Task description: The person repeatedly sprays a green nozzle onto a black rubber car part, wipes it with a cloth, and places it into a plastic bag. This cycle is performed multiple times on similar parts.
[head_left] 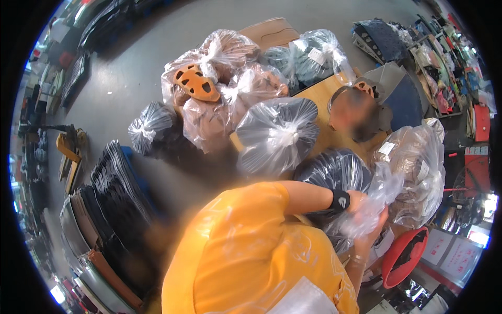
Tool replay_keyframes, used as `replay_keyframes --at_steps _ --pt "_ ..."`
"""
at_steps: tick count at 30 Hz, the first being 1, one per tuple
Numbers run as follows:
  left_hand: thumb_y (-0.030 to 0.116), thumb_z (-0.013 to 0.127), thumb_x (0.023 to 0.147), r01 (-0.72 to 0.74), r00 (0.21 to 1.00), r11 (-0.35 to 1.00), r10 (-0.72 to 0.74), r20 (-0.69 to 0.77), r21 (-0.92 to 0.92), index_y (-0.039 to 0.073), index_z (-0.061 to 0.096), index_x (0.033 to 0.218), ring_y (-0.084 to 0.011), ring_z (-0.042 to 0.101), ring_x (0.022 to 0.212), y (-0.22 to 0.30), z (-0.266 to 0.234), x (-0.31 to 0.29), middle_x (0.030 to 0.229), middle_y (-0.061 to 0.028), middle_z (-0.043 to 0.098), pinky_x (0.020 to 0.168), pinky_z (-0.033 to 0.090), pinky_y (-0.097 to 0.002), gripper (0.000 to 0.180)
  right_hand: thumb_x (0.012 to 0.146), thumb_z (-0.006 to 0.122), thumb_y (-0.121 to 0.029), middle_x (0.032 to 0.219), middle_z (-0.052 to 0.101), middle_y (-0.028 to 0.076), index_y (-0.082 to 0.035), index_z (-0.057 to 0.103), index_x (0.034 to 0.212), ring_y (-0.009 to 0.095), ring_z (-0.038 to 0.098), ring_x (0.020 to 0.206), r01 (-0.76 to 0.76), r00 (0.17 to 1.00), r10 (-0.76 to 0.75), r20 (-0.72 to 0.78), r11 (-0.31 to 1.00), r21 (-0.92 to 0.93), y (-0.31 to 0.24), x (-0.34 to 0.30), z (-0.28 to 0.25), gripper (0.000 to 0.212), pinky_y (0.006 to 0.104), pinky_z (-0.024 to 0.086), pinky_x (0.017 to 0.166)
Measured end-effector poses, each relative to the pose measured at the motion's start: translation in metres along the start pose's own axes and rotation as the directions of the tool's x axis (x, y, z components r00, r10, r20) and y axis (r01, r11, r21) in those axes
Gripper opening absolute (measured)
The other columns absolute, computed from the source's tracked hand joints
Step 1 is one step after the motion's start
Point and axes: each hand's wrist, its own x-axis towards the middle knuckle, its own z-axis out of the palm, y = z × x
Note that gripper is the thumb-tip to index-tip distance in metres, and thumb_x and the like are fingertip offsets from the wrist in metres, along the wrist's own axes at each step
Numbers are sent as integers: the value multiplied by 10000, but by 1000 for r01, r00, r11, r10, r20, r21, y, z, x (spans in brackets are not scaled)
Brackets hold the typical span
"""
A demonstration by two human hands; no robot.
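My left hand [357,201], with a black band at its wrist, is closed on the gathered film of a clear plastic bag [386,188]. Lower down, my right hand [372,234], a bracelet on its wrist, grips the same crumpled film. The film hides most of the fingers of both hands. Just beyond my left forearm sits a clear bag of dark pieces [334,168]; whether the held film belongs to it I cannot tell. To the right of my hands stands a large clear bag of brown pieces [418,172].
Several tied bags of brown pieces [204,118] lie ahead, with an orange slotted piece [196,83] on top. A pale tied bag [277,133] rests by the wooden board [318,97]. A red tub [405,256] stands at right, stacked dark sheets [117,178] at left.
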Motion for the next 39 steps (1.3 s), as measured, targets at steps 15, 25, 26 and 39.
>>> replay_keyframes --at_steps 15,25,26,39 --pt "336 593 797 36 984 993 -16 -177 110 116 620 1085 -322 636 826 23 -8 -2 877 -142 656 747 504 -405 364 756 757 -262 1028 632 125 35 491 1241 235 622 829 188 977 -196 -85 977 -100 -3 26 3 627 340 495 719" --pt "434 658 775 165 941 980 -123 316 -110 8 669 1022 -330 648 850 55 -51 -10 910 -159 688 767 497 -403 493 828 646 -163 913 616 39 -1 645 1005 107 537 721 -393 751 594 -286 752 529 34 36 11 239 236 404 574" --pt "430 656 780 178 926 984 -170 337 7 24 687 988 -311 649 850 62 -53 -9 893 -143 692 765 495 -390 458 839 634 -166 923 615 34 -1 647 1015 101 530 721 -375 773 566 -287 773 513 40 34 8 242 236 400 574" --pt "188 548 852 560 819 799 -574 4 217 73 664 1064 -212 658 829 8 12 -7 852 -91 671 725 515 -368 268 761 639 -165 1063 659 120 -36 591 1141 262 635 896 266 701 -352 621 936 231 -5 44 -19 405 344 505 768"
